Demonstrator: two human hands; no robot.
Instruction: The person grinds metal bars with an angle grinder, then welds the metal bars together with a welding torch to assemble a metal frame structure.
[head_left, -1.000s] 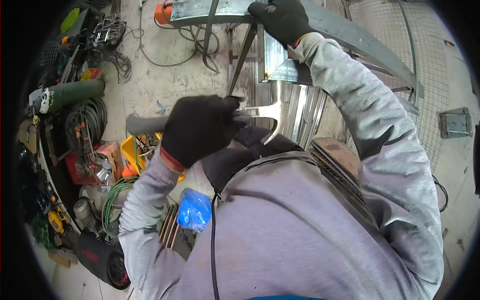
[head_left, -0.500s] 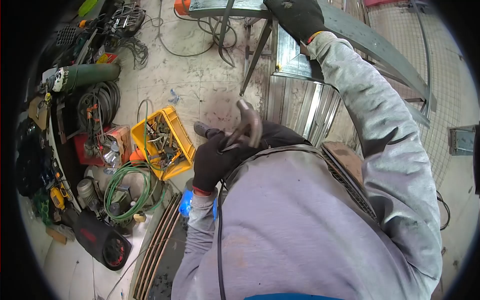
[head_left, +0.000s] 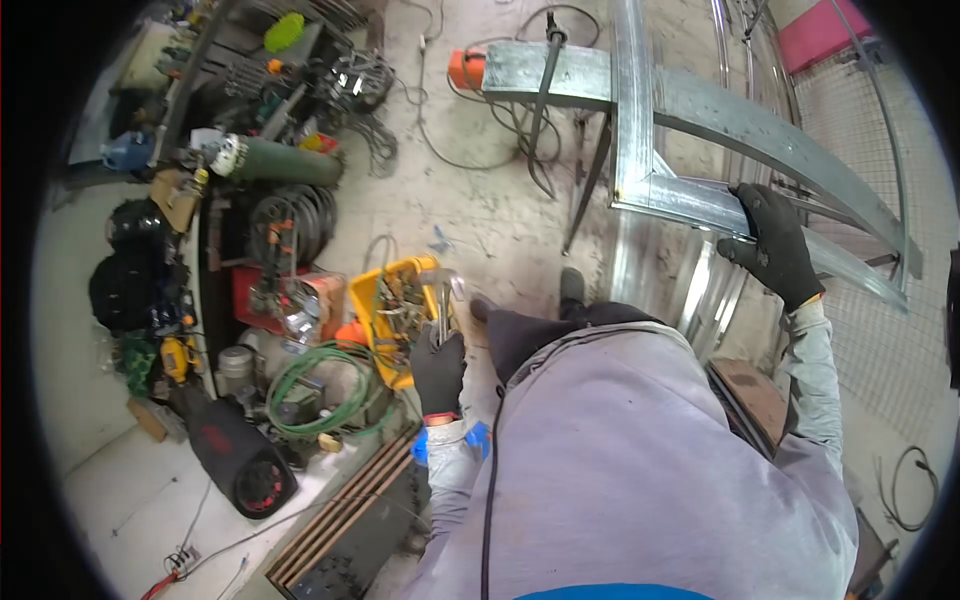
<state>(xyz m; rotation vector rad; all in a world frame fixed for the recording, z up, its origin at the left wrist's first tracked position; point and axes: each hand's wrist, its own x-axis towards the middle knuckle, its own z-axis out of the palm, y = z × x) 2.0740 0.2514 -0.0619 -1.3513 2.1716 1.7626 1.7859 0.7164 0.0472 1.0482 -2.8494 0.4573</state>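
Note:
My left hand (head_left: 438,378), in a dark glove, is closed round the lower end of a curved metal clamp-like tool (head_left: 456,298), beside the yellow crate (head_left: 408,268). The gloved right hand (head_left: 776,246) grips the near bar of an angled metal frame (head_left: 692,200), thumb on its near side and fingers over its end. That frame lies across a long curved metal piece (head_left: 740,112). Farther left along the curved piece, a dark bar (head_left: 546,82) crosses it.
Tools fill the crate. A green hose (head_left: 290,385), a green cylinder (head_left: 285,163) and a red and black item (head_left: 232,455) are at left. Cables run over the floor (head_left: 450,215). Long metal profiles (head_left: 632,262) lie below the frame. A wire mesh (head_left: 850,130) is at right.
The view has shifted, and more of the metal frame shows. My right hand has moved down along it to the near bar's end. My left hand has swung the tool away from my body, toward the crate.

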